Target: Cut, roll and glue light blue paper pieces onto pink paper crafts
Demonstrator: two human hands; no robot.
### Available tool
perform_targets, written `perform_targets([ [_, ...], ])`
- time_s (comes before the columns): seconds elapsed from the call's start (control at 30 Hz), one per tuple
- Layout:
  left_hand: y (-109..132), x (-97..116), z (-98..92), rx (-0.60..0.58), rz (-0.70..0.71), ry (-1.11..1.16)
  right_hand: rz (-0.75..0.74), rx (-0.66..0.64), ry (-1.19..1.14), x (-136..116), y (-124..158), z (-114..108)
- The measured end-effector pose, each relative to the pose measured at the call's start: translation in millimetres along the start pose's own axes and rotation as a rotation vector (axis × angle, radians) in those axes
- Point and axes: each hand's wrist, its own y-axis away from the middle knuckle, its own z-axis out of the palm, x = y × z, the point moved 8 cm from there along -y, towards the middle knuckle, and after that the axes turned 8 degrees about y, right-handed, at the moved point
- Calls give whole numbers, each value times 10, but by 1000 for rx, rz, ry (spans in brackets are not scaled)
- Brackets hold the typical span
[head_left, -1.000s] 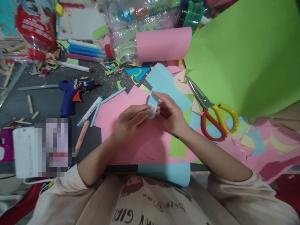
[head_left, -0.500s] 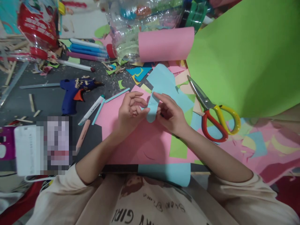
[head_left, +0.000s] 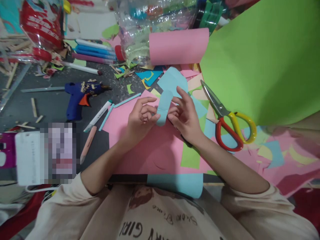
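Observation:
A light blue paper strip [head_left: 164,102] with rounded ends is held up over the pink sheet [head_left: 147,150], a crease running across its lower half. My left hand [head_left: 142,116] pinches its lower left edge between thumb and curled fingers. At the strip's right edge is my right hand [head_left: 186,116], its thumb and bent fingers closed against the paper while the index finger points up, off it. Fingertips behind the strip are partly hidden. Larger light blue paper [head_left: 172,80] lies just beyond the hands.
Scissors [head_left: 222,115] with red and yellow handles lie at the right, beside a large green sheet [head_left: 262,63]. To the left are a blue glue gun [head_left: 77,96], markers [head_left: 98,116] and a phone [head_left: 62,150]. Plastic bottles [head_left: 135,50] and a pink paper roll [head_left: 178,46] stand behind.
The strip's upper end has unfolded and now stands out longer. My right index finger has lifted off it and points up. My left hand keeps its pinch.

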Motion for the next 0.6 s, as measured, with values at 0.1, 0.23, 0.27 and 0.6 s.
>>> perform_targets([
  [0.1, -3, 1, 3, 29, -23, 11, -16, 43, 42, -42, -26, -53],
  [0.23, 9, -1, 46, 40, -53, 32, -62, 27, 156, -116, -47, -64],
  [0.27, 15, -2, 59, 42, -64, 39, -62, 21, 164, -121, -49, -63],
  [0.6, 30, -1, 116, 18, -146, -6, -55, -5, 124, -138, -59, -48],
])
